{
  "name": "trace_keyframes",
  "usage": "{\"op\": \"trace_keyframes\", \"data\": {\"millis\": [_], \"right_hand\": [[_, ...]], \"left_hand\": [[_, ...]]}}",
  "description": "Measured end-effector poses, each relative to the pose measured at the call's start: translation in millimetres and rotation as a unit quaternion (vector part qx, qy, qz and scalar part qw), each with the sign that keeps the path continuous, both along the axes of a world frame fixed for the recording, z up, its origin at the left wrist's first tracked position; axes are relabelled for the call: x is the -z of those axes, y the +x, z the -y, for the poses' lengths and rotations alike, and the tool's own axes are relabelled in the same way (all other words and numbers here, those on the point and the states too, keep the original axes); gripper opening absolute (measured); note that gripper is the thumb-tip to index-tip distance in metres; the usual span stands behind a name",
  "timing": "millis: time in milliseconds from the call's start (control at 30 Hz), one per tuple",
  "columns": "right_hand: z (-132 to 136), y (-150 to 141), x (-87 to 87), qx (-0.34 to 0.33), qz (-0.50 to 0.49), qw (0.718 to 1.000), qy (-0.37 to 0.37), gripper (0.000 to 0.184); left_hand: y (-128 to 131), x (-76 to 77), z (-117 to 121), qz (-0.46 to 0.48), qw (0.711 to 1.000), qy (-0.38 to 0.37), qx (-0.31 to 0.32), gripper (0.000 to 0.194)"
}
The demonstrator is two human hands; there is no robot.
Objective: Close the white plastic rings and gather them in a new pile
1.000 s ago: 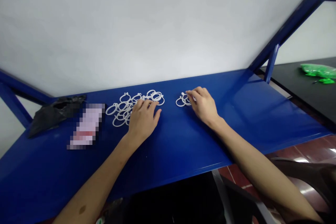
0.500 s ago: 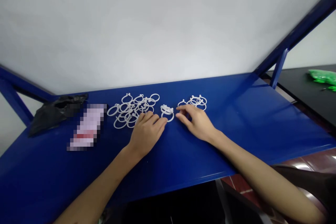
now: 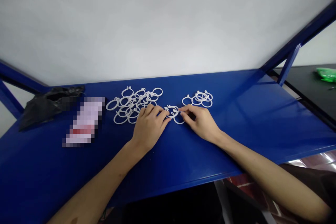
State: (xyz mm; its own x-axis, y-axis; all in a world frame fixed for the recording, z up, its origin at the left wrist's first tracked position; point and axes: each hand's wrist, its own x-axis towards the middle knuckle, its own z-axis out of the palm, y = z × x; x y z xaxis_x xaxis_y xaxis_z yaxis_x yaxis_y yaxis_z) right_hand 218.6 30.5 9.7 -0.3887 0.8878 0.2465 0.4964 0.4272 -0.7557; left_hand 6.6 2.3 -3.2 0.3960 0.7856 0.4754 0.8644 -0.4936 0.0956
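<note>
A few white plastic rings (image 3: 173, 112) lie between my hands on the blue shelf (image 3: 236, 133). My left hand (image 3: 149, 126) rests palm down with its fingertips pinched on the left side of these rings. My right hand (image 3: 201, 122) pinches their right side with thumb and forefinger. To the left lies a larger pile of white rings (image 3: 132, 105), touching my left hand's knuckles. A smaller group of white rings (image 3: 199, 99) sits just beyond my right hand.
A crumpled black bag (image 3: 48, 103) and a blurred pink-and-white packet (image 3: 84, 122) lie at the shelf's left. Blue frame struts (image 3: 296, 47) rise at the right. A green bag (image 3: 327, 74) lies on a black surface at far right. A white wall stands behind.
My left hand drew a few rings out of the big pile toward the middle. My right hand left the small group and came left to meet them.
</note>
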Motion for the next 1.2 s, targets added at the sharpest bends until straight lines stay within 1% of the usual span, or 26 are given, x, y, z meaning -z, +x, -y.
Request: {"op": "trace_keyframes", "data": {"millis": [167,300,400,500,633,800,867,933,1000,1067,1200], "right_hand": [[1.2,1.2,-3.7,-0.001,0.028,1.0,0.011,0.018],[0.8,2.5,-8.2,-0.003,0.036,0.999,0.012,0.018],[-0.8,4.6,-7.0,-0.012,0.038,0.999,0.018,0.018],[-2.0,5.9,-4.1,-0.019,0.036,0.999,0.02,0.018],[-1.6,5.5,-5.2,-0.027,0.037,0.999,0.024,0.019],[-0.3,6.9,-12.8,-0.032,0.039,0.997,0.066,0.018],[-0.8,8.7,-15.2,-0.03,0.037,0.995,0.088,0.018],[-1.8,10.3,-16.3,-0.014,0.033,0.995,0.095,0.017],[-2.7,11.2,-15.9,0.012,0.022,0.996,0.08,0.016],[-3.2,11.1,-14.2,0.03,0.002,0.998,0.05,0.017],[-2.3,9.1,-8.2,0.041,-0.071,0.996,-0.02,0.019]], "left_hand": [[-2.4,-4.5,-4.2,-0.015,1.0,0.017,-0.017,0.016],[-0.8,-9.6,-4.0,-0.013,1.0,0.022,-0.017,0.015],[1.1,-10.1,-4.6,-0.003,1.0,0.021,0.003,0.015],[2.0,-7.2,-6.3,-0.007,0.999,0.016,0.03,0.015],[1.4,-5.7,-7.8,-0.03,0.998,0.026,0.039,0.014],[-1.3,-8.9,-9.2,-0.049,0.997,0.015,0.055,0.012],[-5.1,-7.7,-11.6,-0.069,0.996,0.008,0.05,0.012],[-10.5,-5.6,-14.7,-0.081,0.996,-0.001,0.038,0.012],[-15.5,-4.6,-17.0,-0.074,0.997,-0.011,0.025,0.011],[-17.4,-5.9,-16.9,-0.049,0.999,-0.009,0.009,0.01],[-8.4,-13.6,-9.5,0.042,0.999,-0.002,-0.012,0.022]]}}
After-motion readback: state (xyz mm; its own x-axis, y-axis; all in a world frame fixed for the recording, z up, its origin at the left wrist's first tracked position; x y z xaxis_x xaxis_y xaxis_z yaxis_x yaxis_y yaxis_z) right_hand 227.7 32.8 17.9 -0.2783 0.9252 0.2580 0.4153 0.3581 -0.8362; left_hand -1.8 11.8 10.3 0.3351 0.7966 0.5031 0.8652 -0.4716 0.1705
